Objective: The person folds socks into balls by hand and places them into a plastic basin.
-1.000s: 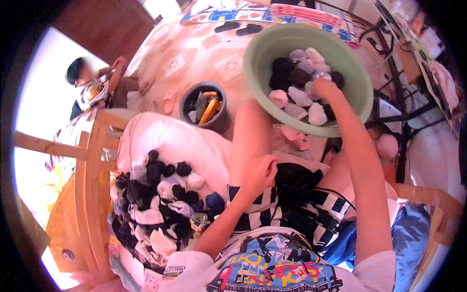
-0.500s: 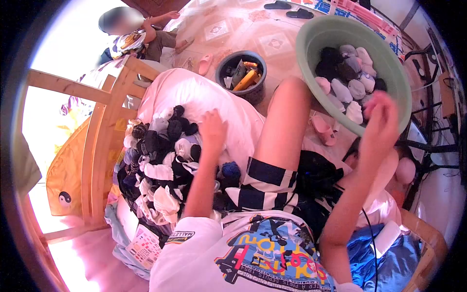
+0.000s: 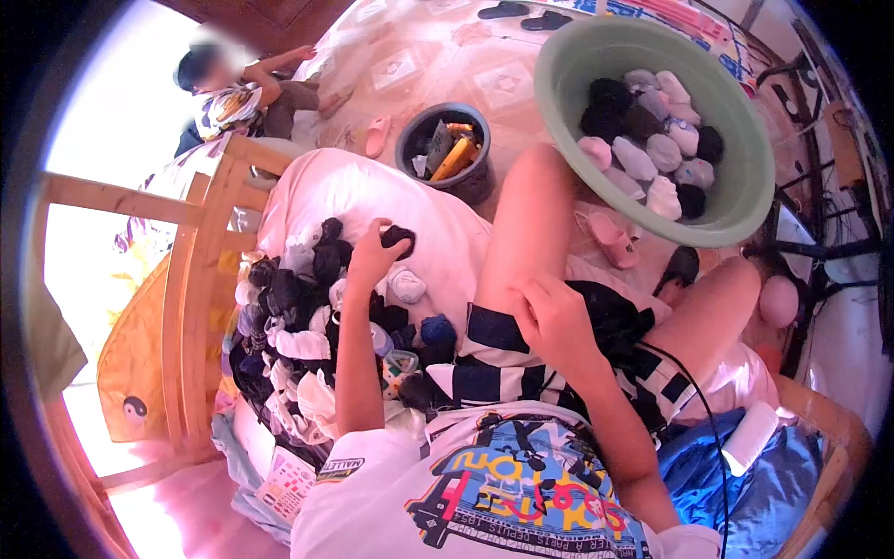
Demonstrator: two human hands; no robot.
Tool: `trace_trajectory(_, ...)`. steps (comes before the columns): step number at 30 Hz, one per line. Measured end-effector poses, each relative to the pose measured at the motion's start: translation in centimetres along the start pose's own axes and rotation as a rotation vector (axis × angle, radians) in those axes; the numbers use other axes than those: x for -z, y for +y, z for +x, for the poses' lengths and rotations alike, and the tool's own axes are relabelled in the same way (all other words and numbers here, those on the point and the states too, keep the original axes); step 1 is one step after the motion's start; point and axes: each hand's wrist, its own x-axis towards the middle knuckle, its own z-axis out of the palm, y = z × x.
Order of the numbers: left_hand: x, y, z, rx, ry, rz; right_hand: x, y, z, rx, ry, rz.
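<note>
My left hand [image 3: 375,250] is closed on a black balled sock [image 3: 399,241] over the pink sheet, at the upper edge of a pile of socks [image 3: 303,345]. A white balled sock [image 3: 406,285] lies just below it. My right hand [image 3: 551,321] rests above my lap near the left knee, its fingers bent together; whether they hold anything is hidden. Beyond my knees, a large green basin [image 3: 751,200] holds several rolled socks [image 3: 664,152] in black, grey, white and pink.
A dark bucket [image 3: 473,179] with yellow items stands on the tiled floor. Another person [image 3: 237,98] sits at the upper left. A wooden bed rail [image 3: 186,307] is at left. Pink slippers [image 3: 613,238] lie by the basin, and blue fabric [image 3: 773,484] lies at lower right.
My right hand has moved from the basin's rim back to my lap. My left hand has closed on a black balled sock. The view has shifted slightly.
</note>
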Motion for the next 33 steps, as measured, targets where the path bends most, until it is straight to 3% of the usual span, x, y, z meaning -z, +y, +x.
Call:
trace_trajectory(3,2.2,6.8,-2.4,-0.167,-0.317,-0.598,0.5,0.2,0.2,-0.015,0.022,-0.012)
trace_trajectory(8,4.4,16.1,-7.7,-0.526,-0.486,-0.713,2.8,-1.2,0.2,-0.084,0.052,0.057)
trace_trajectory(10,3.7,18.2,-9.3,-0.613,-0.526,-0.825,3.9,-2.4,0.0,-0.278,0.134,0.347)
trace_trajectory(11,3.3,19.2,-10.1,-0.657,-0.494,-0.859,4.4,-2.7,-0.4,-0.288,0.145,0.344)
trace_trajectory(14,2.3,21.4,-11.5,-0.77,-0.399,-0.875,6.1,-3.1,-1.5,-0.413,0.222,0.745)
trace_trajectory(16,1.7,22.4,-12.2,-0.84,-0.33,-0.856,7.2,-3.5,-2.0,-0.289,0.278,0.847)
trace_trajectory(18,1.1,23.3,-12.6,-0.934,-0.171,-0.601,8.2,-3.8,-2.2,-0.277,0.275,0.845)
trace_trajectory(20,0.5,23.6,-13.1,-0.944,-0.212,-0.582,8.4,-4.2,-2.2,-0.262,0.265,0.681)
trace_trajectory(26,0.1,24.1,-13.9,-0.788,-0.225,-0.623,7.1,-3.7,-1.9,-0.334,0.374,0.881)
trace_trajectory(33,-1.7,24.0,-14.2,-0.656,-0.065,-0.557,7.6,-3.4,-1.7,-0.385,0.327,0.742)
